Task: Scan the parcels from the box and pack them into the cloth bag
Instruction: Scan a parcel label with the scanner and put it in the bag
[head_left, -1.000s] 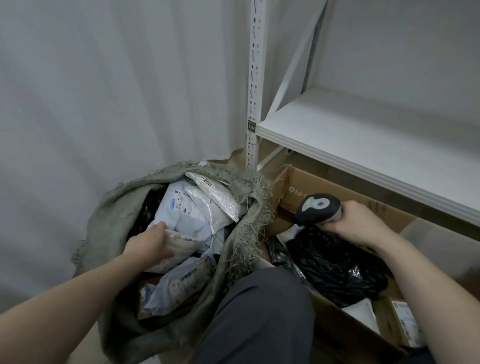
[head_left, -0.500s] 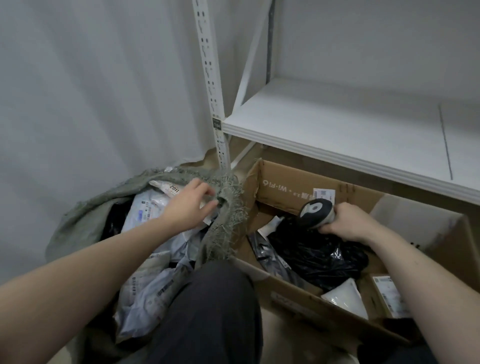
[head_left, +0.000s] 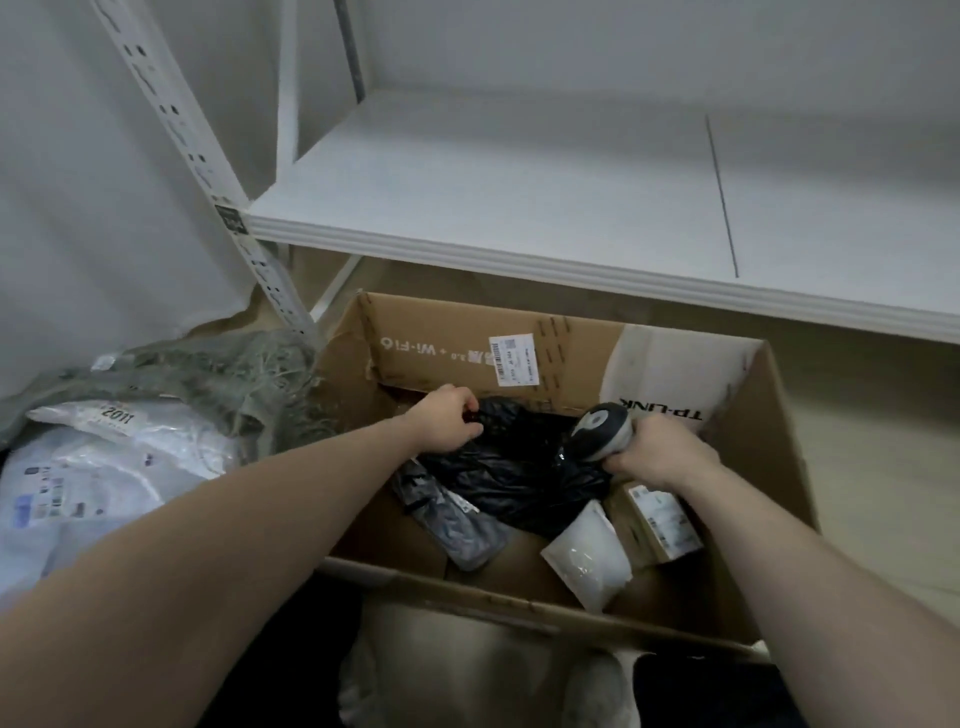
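Note:
An open cardboard box (head_left: 769, 467) sits on the floor below a shelf. Inside lies a crumpled black plastic parcel (head_left: 519, 467). My left hand (head_left: 447, 423) pinches its upper left corner. At the parcel's right edge my right hand (head_left: 660, 454) grips a grey and black barcode scanner (head_left: 602, 428). Around it lie a grey flat parcel (head_left: 457, 525), a white pouch (head_left: 587, 556) and a small brown labelled carton (head_left: 660, 519). The green-grey cloth bag (head_left: 228, 384) stands left of the box and holds several white parcels (head_left: 104, 462).
A white shelf board (head_left: 519, 208) juts out above the far side of the box, carried by a perforated white upright (head_left: 208, 171). A pale curtain (head_left: 78, 208) hangs at left. My dark trouser leg (head_left: 291, 675) is at the bottom edge.
My left hand left the cloth bag, crossed right into the box and took hold of the black parcel. The view swung right. My right hand kept the scanner over the box.

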